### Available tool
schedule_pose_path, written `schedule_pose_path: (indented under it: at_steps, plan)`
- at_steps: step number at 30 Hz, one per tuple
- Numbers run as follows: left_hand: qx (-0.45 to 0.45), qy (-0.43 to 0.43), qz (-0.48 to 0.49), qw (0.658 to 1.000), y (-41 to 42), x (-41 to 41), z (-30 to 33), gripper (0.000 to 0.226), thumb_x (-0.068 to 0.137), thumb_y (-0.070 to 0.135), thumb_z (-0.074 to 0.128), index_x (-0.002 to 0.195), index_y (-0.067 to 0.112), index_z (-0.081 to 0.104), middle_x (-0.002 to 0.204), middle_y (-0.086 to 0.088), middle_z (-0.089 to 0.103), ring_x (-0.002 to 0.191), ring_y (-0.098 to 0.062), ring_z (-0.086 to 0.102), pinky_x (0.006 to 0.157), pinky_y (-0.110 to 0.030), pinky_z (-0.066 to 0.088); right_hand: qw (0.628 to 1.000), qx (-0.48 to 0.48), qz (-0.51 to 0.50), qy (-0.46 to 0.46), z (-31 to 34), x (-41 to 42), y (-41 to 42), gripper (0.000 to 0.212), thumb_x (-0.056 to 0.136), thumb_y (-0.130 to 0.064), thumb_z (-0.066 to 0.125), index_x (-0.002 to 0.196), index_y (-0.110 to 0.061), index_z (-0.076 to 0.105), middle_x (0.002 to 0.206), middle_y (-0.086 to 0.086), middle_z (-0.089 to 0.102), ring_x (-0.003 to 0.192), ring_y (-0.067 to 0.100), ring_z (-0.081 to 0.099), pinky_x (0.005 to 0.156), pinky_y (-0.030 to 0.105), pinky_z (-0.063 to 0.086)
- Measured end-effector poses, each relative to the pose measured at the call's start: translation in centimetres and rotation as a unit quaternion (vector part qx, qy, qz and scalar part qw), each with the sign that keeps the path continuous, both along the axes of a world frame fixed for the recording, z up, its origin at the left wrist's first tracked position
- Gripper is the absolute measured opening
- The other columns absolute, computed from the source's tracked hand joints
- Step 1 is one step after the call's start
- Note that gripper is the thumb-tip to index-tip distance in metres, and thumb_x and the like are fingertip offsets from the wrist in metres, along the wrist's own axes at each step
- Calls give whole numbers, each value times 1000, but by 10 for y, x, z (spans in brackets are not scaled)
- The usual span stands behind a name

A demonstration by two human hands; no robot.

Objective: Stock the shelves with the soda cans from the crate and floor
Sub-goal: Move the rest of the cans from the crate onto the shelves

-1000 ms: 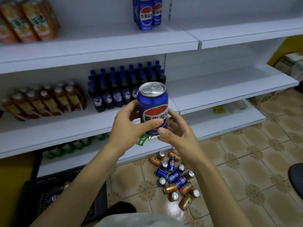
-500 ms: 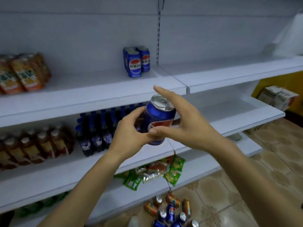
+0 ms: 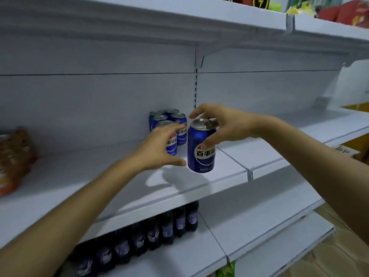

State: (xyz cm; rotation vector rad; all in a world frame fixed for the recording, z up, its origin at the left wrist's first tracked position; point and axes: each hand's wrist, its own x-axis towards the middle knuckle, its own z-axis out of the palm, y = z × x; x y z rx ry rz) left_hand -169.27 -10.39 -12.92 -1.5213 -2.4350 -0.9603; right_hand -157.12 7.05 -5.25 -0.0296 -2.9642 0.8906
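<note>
Placing step: right hand (image 3: pixel 225 124) grips can (image 3: pixel 201 145) from above, just above shelf (image 3: pixel 99 176). Left hand (image 3: pixel 159 145) wide, empty. Next: lower can beside can cluster (image 3: pixel 169 124).

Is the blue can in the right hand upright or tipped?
Upright: the blue can has its silver top up, label level, gripped by the right hand near the rim.

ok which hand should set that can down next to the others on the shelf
Right. The right hand already grips the blue can by its top, just above the shelf beside the standing cans. The left hand is open, holding nothing.
</note>
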Motion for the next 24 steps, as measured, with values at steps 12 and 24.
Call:
schedule_pose_path:
  at_steps: [12, 24]
  plan:
    - [-315, 97, 42, 943, 65, -123, 20, 80, 79, 56, 65, 138, 10, 37, 140, -7, 41, 127, -26, 41, 99, -32, 38, 992, 28, -89, -84, -28, -132, 53, 63, 73, -6, 80, 125, -17, 47, 126, 6, 53, 113, 29, 56, 82, 40, 58]
    - [-317, 141, 32, 937, 75, -142, 10, 78, 80, 56, 63, 135, 9, 36, 138, -11, 43, 126, -27, 40, 106, -40, 37, 992, -41, -110, -53, -43, -161, 51, 73, 72, -7, 81, 131, -14, 38, 120, 5, 50, 101, 25, 58, 70, 31, 60]
